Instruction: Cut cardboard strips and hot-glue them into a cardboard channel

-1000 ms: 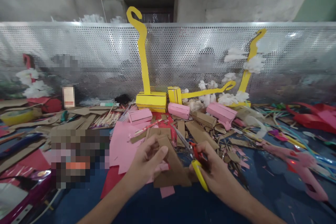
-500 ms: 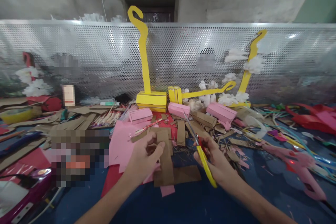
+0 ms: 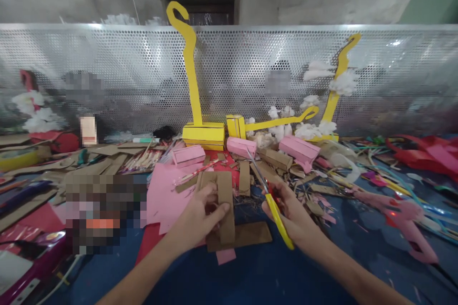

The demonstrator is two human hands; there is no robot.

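Between the thumb and fingers of my left hand [image 3: 200, 217] is an upright brown cardboard strip [image 3: 226, 221]. My right hand [image 3: 295, 212] is closed around the scissors [image 3: 276, 217], which have a yellow and a red handle. Their blades point up and away, apart from the strip. Behind and below the held strip, another cardboard strip [image 3: 255, 236] lies crosswise on the blue tabletop, beside a small pink paper scrap [image 3: 226, 256]. A pink paper sheet [image 3: 162, 195] spreads out left of my left hand.
Pink boxes [image 3: 241, 146] and a yellow box with a tall hooked stem [image 3: 203, 134] stand farther back, before a perforated metal screen [image 3: 229, 71]. A pink glue gun [image 3: 408, 214] lies at right. At left is a purple device [image 3: 43, 267]; cardboard scraps surround the work area.
My left thumb and fingers have shifted slightly down along the strip. The scissors stay in my right hand, and the whole view has moved a little.
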